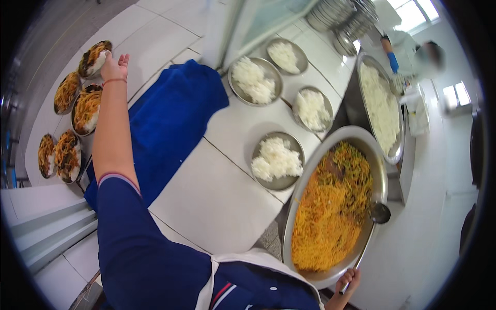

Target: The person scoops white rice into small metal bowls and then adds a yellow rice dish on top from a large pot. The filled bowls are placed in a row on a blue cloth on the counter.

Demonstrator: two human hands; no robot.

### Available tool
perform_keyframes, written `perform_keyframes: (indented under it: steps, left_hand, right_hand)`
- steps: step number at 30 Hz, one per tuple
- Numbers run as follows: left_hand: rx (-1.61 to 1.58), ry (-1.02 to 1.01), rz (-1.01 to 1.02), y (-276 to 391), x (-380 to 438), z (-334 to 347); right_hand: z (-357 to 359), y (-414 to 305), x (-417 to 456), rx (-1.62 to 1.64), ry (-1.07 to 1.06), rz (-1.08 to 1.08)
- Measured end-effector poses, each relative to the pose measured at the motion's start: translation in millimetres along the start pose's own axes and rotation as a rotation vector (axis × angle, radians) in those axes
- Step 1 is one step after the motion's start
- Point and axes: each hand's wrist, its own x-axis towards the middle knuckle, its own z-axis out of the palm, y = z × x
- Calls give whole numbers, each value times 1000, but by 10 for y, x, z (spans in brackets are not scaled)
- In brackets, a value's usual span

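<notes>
My left hand point(115, 69) reaches to the far left, at the edge of a metal plate of rice and shredded vegetables point(93, 58); its fingers are partly spread, and whether they grip the rim is unclear. Several similar filled plates point(68, 157) stand near it. My right hand point(350, 279) is closed around the handle of a metal ladle point(379, 213), whose bowl rests by the rim of a large metal basin. In that basin lie shredded orange vegetables point(325, 228) and a darker green mix. Several metal plates with only white rice point(277, 159) stand on the tiled counter, left of the basin.
A blue cloth point(174, 112) lies across the counter beneath my left arm. A second basin, of white rice point(381, 108), stands beyond the first. Stacked metal plates point(333, 15) are at the back. A gloved co-worker point(403, 50) stands at the upper right, near a window frame.
</notes>
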Motion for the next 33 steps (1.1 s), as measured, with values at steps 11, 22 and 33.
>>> perform_keyframes:
  steps: [11,22,33]
  left_hand:
    - [1028,-950,-797,-936,-3731,-1017]
    - [583,-757,-751,-1590,-4110,-1189]
    - [249,-783,-962,-688,-4695,-1546]
  right_hand:
    - [-184,287,-205,-368,231,-147]
    - [-1006,267,-188,-841,177,-180]
    - [-749,411,523,-1282,70,-72]
